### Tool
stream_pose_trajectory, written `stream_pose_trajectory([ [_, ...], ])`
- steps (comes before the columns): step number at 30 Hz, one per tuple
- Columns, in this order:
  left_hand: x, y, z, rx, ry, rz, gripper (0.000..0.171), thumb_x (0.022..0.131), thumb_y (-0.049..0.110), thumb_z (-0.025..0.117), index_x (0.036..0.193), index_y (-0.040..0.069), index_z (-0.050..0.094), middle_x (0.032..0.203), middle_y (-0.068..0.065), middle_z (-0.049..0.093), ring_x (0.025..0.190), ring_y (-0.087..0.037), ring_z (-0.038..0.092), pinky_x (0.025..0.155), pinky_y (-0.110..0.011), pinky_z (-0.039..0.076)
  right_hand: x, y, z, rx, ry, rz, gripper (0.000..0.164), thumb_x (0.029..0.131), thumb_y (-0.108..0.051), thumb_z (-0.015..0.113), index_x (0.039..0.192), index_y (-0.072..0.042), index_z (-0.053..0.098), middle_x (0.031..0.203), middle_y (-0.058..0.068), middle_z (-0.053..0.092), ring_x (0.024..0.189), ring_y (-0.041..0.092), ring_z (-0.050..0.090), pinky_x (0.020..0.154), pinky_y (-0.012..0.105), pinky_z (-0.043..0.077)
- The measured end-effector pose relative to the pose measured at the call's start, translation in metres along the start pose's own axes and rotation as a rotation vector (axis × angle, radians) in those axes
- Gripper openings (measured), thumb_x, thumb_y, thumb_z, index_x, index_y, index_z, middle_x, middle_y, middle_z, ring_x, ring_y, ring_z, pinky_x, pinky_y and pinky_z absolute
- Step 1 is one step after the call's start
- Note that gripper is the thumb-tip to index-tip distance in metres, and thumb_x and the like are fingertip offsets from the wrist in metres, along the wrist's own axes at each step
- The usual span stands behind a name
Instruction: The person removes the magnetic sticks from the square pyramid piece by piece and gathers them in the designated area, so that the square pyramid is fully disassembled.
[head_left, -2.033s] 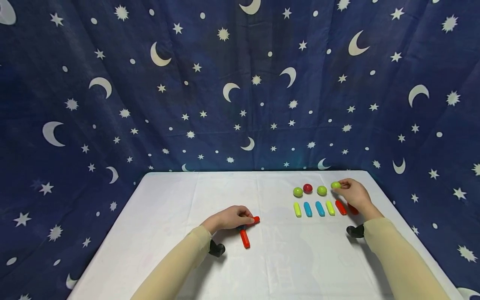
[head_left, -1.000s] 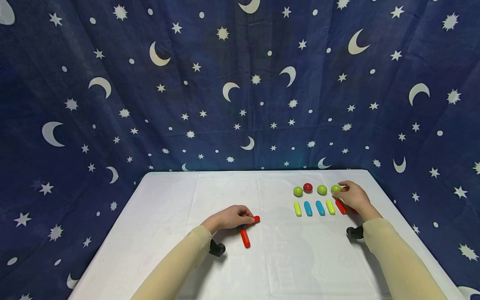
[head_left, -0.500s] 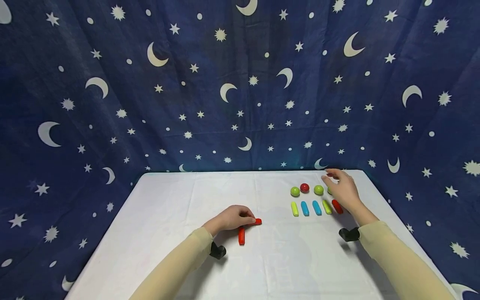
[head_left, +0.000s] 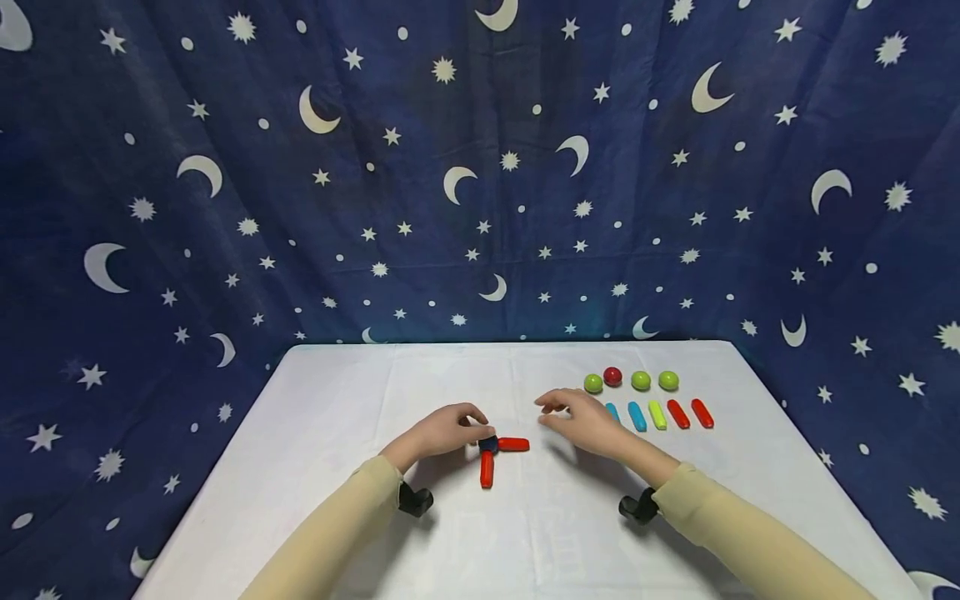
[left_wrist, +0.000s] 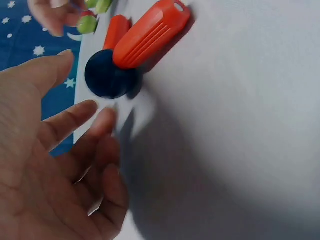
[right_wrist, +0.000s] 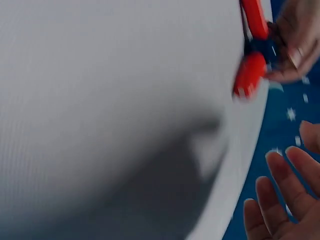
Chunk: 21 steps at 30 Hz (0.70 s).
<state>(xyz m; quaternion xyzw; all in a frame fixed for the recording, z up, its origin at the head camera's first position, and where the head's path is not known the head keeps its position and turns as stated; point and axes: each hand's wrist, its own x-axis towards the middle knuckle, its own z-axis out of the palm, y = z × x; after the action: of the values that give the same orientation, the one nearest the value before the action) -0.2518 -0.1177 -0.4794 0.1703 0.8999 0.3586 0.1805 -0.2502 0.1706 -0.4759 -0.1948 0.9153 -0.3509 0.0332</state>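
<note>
On the white table a dark blue ball (head_left: 488, 444) joins two red rods at about a right angle; one red rod (head_left: 513, 445) points right and the other red rod (head_left: 487, 471) points toward the person. My left hand (head_left: 446, 429) is beside the ball, fingers loosely bent. In the left wrist view a small gap separates its fingertips from the ball (left_wrist: 111, 75). Right of the joined piece, my right hand (head_left: 585, 422) hovers over the table, its fingers spread and holding nothing. The right wrist view shows the red rods (right_wrist: 250, 75) blurred.
At the back right stand a red ball (head_left: 612, 377) and green balls (head_left: 641, 381) in a row. In front of them lie blue rods (head_left: 637, 417), a yellow rod (head_left: 657, 415) and red rods (head_left: 702, 413). My right hand partly covers this row. A starry curtain (head_left: 420, 208) hangs behind.
My right hand set a green ball in the back row, let go and moved left toward the joined piece. My left hand released the piece and drew back slightly left; the rods turned a little.
</note>
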Motion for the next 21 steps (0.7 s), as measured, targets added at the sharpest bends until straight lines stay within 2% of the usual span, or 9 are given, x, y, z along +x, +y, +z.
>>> stream_pose_trajectory([
  [3, -0.002, -0.001, -0.001, -0.039, -0.050, -0.012, 0.040, 0.096, 0.050, 0.067, 0.120, 0.018, 0.068, 0.084, -0.001, 0.073, 0.083, -0.019, 0.063, 0.079, -0.038, 0.048, 0.001, -0.008, 0.018, 0.001, -0.079, -0.007, 0.032, 0.096, -0.025, 0.073, 0.125, -0.013, 0.071, 0.105, -0.007, 0.068, 0.104, 0.017, 0.061, 0.094, 0.046, 0.050],
  [7, -0.001, -0.001, 0.005, -0.061, -0.089, 0.015, 0.036, 0.096, 0.046, 0.069, 0.118, 0.018, 0.067, 0.081, -0.002, 0.072, 0.076, -0.018, 0.064, 0.072, -0.034, 0.049, 0.004, -0.010, 0.037, -0.044, -0.127, -0.028, 0.032, 0.092, -0.026, 0.077, 0.122, -0.015, 0.072, 0.099, -0.010, 0.065, 0.096, 0.014, 0.056, 0.088, 0.041, 0.048],
  [13, 0.004, 0.002, 0.012, -0.044, -0.072, 0.032, 0.026, 0.099, 0.040, 0.067, 0.115, 0.021, 0.069, 0.085, 0.001, 0.068, 0.071, -0.018, 0.061, 0.069, -0.034, 0.048, 0.008, -0.010, 0.052, -0.104, -0.106, -0.054, 0.024, 0.090, -0.024, 0.080, 0.112, -0.017, 0.076, 0.095, -0.011, 0.065, 0.092, 0.014, 0.053, 0.085, 0.039, 0.047],
  [21, 0.006, 0.002, 0.014, -0.055, -0.070, 0.007, 0.023, 0.101, 0.038, 0.063, 0.117, 0.022, 0.069, 0.086, 0.001, 0.068, 0.069, -0.018, 0.062, 0.068, -0.033, 0.047, 0.008, -0.012, 0.053, -0.109, -0.088, -0.037, 0.015, 0.089, -0.020, 0.080, 0.103, -0.019, 0.077, 0.093, -0.010, 0.066, 0.092, 0.015, 0.054, 0.087, 0.040, 0.047],
])
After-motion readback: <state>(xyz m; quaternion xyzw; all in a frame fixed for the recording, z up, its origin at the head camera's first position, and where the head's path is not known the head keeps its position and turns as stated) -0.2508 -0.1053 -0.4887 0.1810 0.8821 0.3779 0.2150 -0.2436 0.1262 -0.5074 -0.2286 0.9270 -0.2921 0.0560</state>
